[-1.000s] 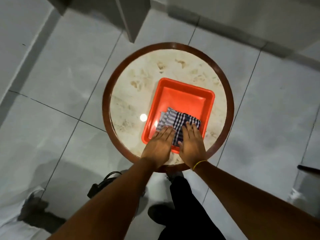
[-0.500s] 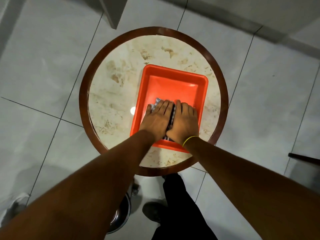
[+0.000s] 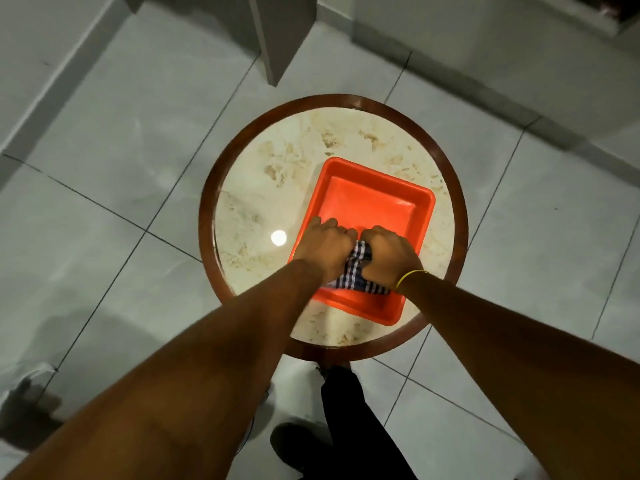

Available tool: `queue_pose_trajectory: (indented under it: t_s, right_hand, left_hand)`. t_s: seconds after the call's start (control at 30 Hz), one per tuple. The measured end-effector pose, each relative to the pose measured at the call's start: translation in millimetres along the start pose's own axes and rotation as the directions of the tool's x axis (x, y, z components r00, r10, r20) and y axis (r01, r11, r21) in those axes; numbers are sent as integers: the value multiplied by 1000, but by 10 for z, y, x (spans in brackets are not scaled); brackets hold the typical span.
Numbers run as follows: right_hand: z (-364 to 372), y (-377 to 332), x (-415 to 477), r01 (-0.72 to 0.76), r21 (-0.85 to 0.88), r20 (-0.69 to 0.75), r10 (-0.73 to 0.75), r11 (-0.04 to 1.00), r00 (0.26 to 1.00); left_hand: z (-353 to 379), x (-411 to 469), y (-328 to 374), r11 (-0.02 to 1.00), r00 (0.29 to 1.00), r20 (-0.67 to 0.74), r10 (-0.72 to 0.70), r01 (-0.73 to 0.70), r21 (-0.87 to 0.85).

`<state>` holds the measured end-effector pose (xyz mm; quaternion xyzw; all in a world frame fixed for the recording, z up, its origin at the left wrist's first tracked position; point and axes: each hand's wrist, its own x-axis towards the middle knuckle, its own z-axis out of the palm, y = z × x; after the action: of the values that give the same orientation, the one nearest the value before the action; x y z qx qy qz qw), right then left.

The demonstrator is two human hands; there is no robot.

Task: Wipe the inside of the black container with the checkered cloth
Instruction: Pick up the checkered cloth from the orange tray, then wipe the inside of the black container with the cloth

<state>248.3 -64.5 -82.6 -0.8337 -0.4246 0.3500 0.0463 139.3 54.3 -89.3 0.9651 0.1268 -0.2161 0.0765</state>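
An orange-red rectangular tray (image 3: 367, 199) sits on a round marble-topped table (image 3: 263, 188); no black container shows anywhere. Inside the tray's near half lies the blue-and-white checkered cloth (image 3: 351, 277), bunched up. My left hand (image 3: 323, 245) and my right hand (image 3: 389, 254) are side by side in the tray, both with fingers curled and gripping the cloth between them. Most of the cloth is hidden under my hands and wrists. A yellow band circles my right wrist.
The table has a dark wooden rim (image 3: 207, 216) and stands on pale floor tiles. A bright light reflection (image 3: 278, 237) lies left of the tray. A grey pillar corner (image 3: 277, 36) rises behind the table. My dark-trousered leg and shoe (image 3: 346, 427) are below the table.
My hands lay flat on the cloth before; now their fingers have curled and bunched the cloth up between them. The cloth has drawn back to the tray's near end.
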Motion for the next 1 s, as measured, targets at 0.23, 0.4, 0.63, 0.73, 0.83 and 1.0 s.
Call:
queue_pose_trajectory:
  t_s: [0.23,0.4,0.63,0.73,0.83,1.0]
  right_hand:
    - [-328,-708,-257,329,-347,-10,-355,878,935]
    - [-252,-1529,-465,549,-443,130,-555,708,821]
    - [861,-2833,-737,766,-437,299,-727,472,618]
    - [1502,-3238,-800,828,-390,295,-797,403,527]
    - [2291,-3446,-826,886,-325,234,-879,331,414]
    - [3855,-3016,-806,923,-282,327,-878,263,350]
  left_hand:
    - [-212,-984,-306,969,957,-228,-178,129,-212]
    - [-86,-1970,-457,882,873,-285,-396,274,-384]
    - [794,-3559,-721,731,682,-318,-659,480,-486]
    - [1328,-4046,-829,686,612,-322,-722,577,-443]
    - [2026,-4374,-882,596,502,-323,-802,655,-464]
    - [3576,-4457,-429,492,495,-147,-856,695,-525]
